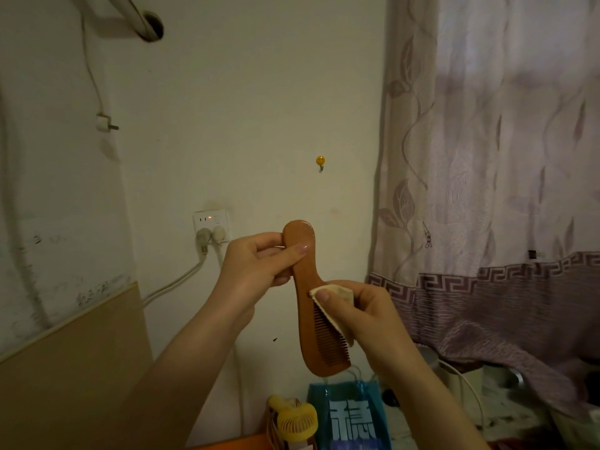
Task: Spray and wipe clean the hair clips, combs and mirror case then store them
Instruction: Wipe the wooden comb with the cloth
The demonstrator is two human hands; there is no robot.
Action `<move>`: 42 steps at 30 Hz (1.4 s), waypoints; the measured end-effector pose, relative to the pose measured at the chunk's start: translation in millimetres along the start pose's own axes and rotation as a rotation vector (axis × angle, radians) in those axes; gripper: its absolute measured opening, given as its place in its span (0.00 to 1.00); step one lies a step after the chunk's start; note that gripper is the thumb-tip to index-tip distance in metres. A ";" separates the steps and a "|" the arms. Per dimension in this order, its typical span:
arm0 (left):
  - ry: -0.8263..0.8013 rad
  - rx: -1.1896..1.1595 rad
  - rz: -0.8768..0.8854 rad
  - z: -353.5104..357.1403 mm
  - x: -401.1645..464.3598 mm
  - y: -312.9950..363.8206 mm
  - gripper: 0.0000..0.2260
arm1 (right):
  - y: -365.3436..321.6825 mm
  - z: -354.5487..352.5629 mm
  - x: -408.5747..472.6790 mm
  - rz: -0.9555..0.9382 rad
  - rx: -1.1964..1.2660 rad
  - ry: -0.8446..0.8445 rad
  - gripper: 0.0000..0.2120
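A reddish-brown wooden comb (310, 323) is held up in front of the wall, handle at the top and teeth pointing right and down. My left hand (256, 264) grips its rounded, glossy handle, thumb across the front. My right hand (360, 316) pinches a small cream cloth (334, 295) against the comb where the teeth begin. The cloth folds over the teeth's edge and hangs behind my fingers. No hair clips, mirror case or spray bottle are in view.
A blue bag with white characters (350, 417) and a small yellow fan (297, 420) stand below the comb. A wall socket with two plugs (211, 227) is at the left, a yellow hook (320, 161) on the wall, a patterned curtain (487, 157) at the right.
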State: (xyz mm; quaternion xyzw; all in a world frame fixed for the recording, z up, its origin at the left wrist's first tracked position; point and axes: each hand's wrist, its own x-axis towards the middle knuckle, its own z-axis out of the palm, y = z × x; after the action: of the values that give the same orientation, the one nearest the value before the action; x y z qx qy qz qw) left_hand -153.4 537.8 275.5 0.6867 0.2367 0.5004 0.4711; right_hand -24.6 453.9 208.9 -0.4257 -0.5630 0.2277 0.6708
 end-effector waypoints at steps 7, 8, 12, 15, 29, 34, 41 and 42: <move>0.033 -0.003 0.050 -2.8 3.6 2.4 0.08 | 5.3 7.3 1.2 -0.003 0.003 0.034 0.11; 0.043 -0.012 0.055 -3.8 4.2 2.6 0.08 | 6.2 7.6 0.9 0.003 0.007 0.038 0.11; 0.097 -0.069 0.064 -12.1 9.2 5.1 0.07 | 13.4 9.2 -4.9 0.033 0.035 -0.008 0.09; 0.098 -0.035 0.057 -17.5 10.4 4.7 0.11 | 20.5 10.2 -9.1 0.045 -0.003 -0.052 0.09; -0.022 -0.012 0.023 -10.3 2.1 -17.3 0.09 | 9.2 1.7 7.3 -0.053 -0.031 0.132 0.15; -0.069 -0.051 0.015 -1.3 -3.1 -21.3 0.07 | 10.5 6.8 8.2 -0.036 -0.041 0.128 0.10; -0.091 -0.024 -0.003 2.0 -11.4 -22.2 0.05 | 8.2 7.7 11.3 -0.025 -0.030 0.205 0.04; -0.095 -0.019 -0.001 2.3 -12.3 -22.3 0.05 | 7.3 7.4 12.1 -0.030 -0.025 0.214 0.04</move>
State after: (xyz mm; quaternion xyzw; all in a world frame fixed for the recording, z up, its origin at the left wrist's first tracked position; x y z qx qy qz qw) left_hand -152.9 537.0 250.0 0.7052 0.2097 0.4691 0.4886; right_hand -27.2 469.6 209.6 -0.4474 -0.4970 0.1639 0.7252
